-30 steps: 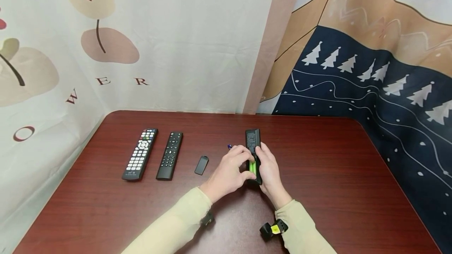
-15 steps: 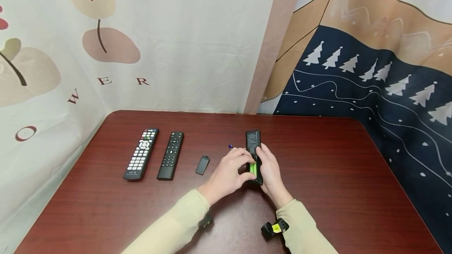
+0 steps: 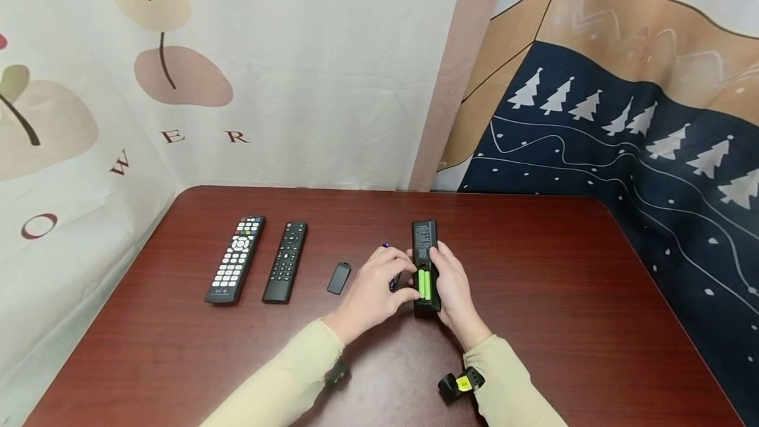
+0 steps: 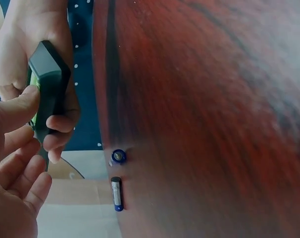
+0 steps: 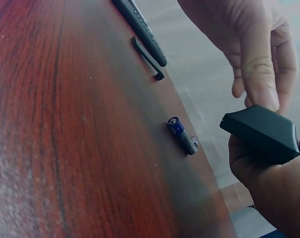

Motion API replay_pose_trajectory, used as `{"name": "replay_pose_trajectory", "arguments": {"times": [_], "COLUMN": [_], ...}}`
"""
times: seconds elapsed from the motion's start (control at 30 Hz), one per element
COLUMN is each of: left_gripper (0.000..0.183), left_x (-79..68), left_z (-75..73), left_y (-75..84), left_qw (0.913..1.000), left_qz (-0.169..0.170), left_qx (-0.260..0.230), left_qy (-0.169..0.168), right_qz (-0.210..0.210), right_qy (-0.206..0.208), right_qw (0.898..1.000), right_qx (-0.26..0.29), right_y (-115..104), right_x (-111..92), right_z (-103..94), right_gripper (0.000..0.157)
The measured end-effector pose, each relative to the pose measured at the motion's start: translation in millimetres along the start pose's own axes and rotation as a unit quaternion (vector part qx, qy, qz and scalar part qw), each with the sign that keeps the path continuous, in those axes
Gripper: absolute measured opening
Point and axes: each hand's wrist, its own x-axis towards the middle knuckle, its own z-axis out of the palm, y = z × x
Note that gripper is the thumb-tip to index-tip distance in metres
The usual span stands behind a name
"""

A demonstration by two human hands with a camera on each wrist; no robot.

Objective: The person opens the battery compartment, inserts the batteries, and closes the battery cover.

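My right hand (image 3: pixel 455 282) grips a black remote control (image 3: pixel 423 236), back side up, with its battery compartment uncovered. Two green batteries (image 3: pixel 424 284) lie side by side in the compartment. At the remote's left edge is my left hand (image 3: pixel 370 285), its thumb and index fingertips apart and close to the batteries. In the left wrist view, the left thumb (image 4: pixel 28 96) overlaps the remote's side and the other fingers are loosely bent. The right wrist view shows the remote's dark end (image 5: pixel 264 130) resting in the right hand, with the batteries hidden.
Two blue batteries, one lying (image 4: pixel 117 194) and one seen end-on (image 4: pixel 119 156), are on the table beyond the left hand. A small black battery cover (image 3: pixel 338 278) lies to the left. Farther left are a black remote (image 3: pixel 285 262) and a white-buttoned remote (image 3: pixel 235 260).
My left hand has drawn back slightly to the left, its fingertips leaving the compartment, so the green batteries show more fully. The right hand and remote have stayed in place.
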Motion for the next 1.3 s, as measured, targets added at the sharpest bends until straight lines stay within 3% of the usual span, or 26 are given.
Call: {"name": "replay_pose_trajectory", "arguments": {"times": [0.47, 0.7, 1.3], "left_gripper": [0.031, 0.032, 0.026], "left_x": [-5.0, -8.6, -12.5], "left_z": [-5.6, -9.1, -20.1], "left_y": [-5.8, -12.0, -22.7], "left_qw": [0.9983, 0.9968, 0.9828], "left_qz": [-0.052, -0.052, -0.099], "left_qx": [0.025, 0.054, 0.144], "left_qy": [0.007, 0.028, 0.061], "right_qz": [-0.004, -0.011, -0.004], "right_qy": [-0.011, -0.008, -0.005], "right_qw": [1.0, 1.0, 1.0], "right_qx": [0.004, 0.004, -0.006], "right_y": [-1.6, -1.6, -3.4], "right_x": [0.0, 0.8, 0.6], "right_z": [0.4, 0.2, 0.2], "right_gripper": [0.04, 0.04, 0.041]}}
